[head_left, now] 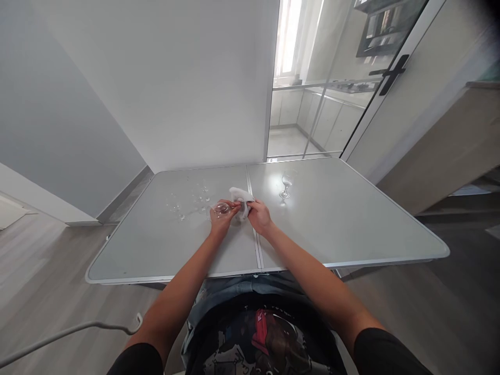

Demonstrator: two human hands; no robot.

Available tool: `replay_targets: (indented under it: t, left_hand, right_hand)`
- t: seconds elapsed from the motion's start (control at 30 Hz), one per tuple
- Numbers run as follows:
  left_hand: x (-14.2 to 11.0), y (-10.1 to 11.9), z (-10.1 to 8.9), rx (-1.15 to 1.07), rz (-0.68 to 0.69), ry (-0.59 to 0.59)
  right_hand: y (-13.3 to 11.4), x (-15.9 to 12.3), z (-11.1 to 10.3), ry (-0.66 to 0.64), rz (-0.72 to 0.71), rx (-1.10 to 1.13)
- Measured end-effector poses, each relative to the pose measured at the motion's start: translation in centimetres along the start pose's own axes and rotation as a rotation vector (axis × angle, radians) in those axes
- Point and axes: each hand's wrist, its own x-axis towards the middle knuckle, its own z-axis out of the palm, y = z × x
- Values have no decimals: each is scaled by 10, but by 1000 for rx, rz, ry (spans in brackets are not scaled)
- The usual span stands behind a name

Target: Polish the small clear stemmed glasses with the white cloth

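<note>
My left hand is closed around a clear stemmed glass, which is tilted on its side above the table. A white cloth is pinched in my right hand, bunched between both hands against the glass's other end. The cloth and fingers hide that end. Left of my hands, several clear glasses rest on the table, their outlines faint against the grey top. To the right of the table's seam, another stemmed glass stands upright by itself.
The grey folding table has a metal rim and a centre seam. Behind it rise a white wall and a glass door with a black handle. A pale curved rod with a hooked end juts in at lower left.
</note>
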Motion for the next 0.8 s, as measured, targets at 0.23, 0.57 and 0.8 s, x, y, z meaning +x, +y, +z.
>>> replay_targets:
  t: [0.23,0.57,0.8]
  left_hand:
    - [4,-1,-3,-26,61,104]
    - [4,1,-4,-26,45,101]
    - [5,-7,-5,81,5,97]
  right_hand:
    - [4,-2,-3,12,85,-46]
    - [11,-1,-5,-11,71,-240]
    - [10,-8,-6,-77,-409,-789]
